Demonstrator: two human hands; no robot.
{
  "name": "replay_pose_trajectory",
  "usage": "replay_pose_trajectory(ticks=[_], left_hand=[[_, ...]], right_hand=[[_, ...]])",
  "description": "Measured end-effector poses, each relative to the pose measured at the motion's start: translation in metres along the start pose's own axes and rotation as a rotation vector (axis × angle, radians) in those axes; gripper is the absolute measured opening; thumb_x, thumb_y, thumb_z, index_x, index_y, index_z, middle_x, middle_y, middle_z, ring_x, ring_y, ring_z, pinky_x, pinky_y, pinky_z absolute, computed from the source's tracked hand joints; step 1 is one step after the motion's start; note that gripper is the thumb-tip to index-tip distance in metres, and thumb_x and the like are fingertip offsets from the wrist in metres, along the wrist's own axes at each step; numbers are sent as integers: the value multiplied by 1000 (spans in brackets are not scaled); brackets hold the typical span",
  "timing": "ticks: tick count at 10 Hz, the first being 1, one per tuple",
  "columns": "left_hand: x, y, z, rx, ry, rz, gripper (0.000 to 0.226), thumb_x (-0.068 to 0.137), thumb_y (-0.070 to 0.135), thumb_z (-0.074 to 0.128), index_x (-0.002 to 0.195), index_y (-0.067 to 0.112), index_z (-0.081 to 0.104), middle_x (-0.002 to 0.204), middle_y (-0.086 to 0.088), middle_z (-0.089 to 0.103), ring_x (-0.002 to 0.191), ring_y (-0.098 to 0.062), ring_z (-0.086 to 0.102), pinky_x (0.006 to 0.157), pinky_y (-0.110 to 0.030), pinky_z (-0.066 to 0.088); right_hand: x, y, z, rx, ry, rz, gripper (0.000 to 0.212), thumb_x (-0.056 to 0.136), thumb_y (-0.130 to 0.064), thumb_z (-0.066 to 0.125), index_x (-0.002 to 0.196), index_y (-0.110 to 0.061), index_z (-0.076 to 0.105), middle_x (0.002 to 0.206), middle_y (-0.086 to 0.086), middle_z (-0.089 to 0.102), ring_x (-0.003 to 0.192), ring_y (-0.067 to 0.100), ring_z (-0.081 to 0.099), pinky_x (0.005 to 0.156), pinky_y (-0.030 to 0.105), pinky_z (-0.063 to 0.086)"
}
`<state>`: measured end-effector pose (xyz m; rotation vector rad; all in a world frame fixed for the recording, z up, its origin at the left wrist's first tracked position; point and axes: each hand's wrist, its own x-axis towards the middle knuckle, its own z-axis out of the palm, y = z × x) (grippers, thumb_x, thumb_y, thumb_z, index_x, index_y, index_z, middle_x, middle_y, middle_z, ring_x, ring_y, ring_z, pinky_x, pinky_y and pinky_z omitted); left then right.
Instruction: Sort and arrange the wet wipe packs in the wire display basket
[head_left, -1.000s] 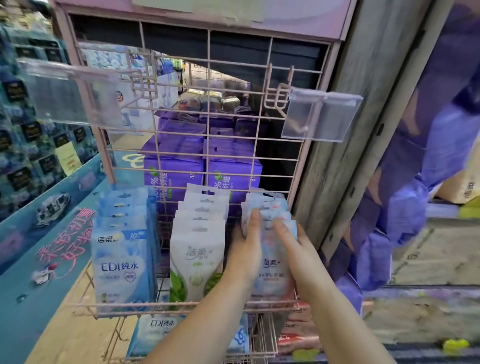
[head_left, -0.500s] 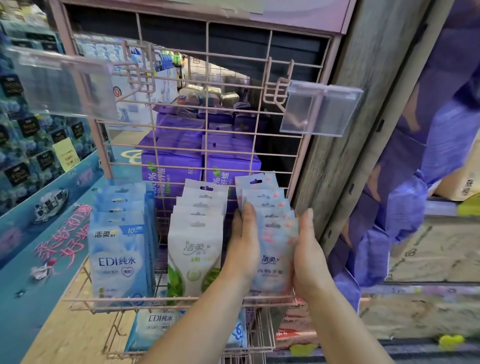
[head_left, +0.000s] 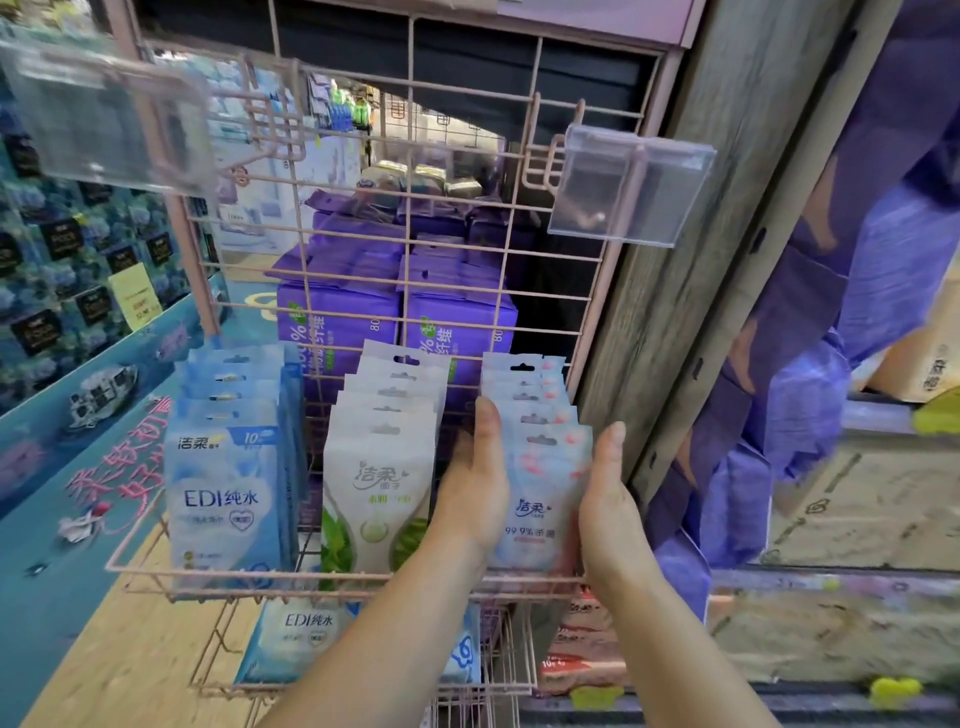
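Observation:
A pink wire display basket (head_left: 156, 569) holds three upright rows of wet wipe packs. Blue EDI packs (head_left: 223, 488) stand at the left, white and green packs (head_left: 376, 493) in the middle, and pale blue packs with pink flowers (head_left: 540, 499) at the right. My left hand (head_left: 475, 483) lies flat against the left side of the flowered row, fingers pointing up. My right hand (head_left: 608, 509) presses the row's right side. The row is squeezed between both palms.
A pink wire back grid (head_left: 410, 218) rises behind the basket, with two clear price-tag holders (head_left: 628, 192) hooked on it. Purple packs (head_left: 343, 322) are stacked behind the grid. A lower basket (head_left: 493, 686) holds more packs. A grey wooden post (head_left: 691, 249) stands close on the right.
My right hand has come off the front of the flowered pack and moved to the row's right side. Both hands now flank the row, which stands straighter.

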<state>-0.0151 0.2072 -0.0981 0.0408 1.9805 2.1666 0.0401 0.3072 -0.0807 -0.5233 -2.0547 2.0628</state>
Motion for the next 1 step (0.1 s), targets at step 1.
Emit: replay_pose_trajectory(ticks=[1], left_hand=[[-34,16,-3,91,39,165,115,61,93,17,150,21,26,153,8,34,137,-2,28,107,-8,17]], right_hand=[[-9,7,-5,9,73,-114,86,69,-85,20,124,-34,62,127,-11,64,125,6,53,111,38,38]])
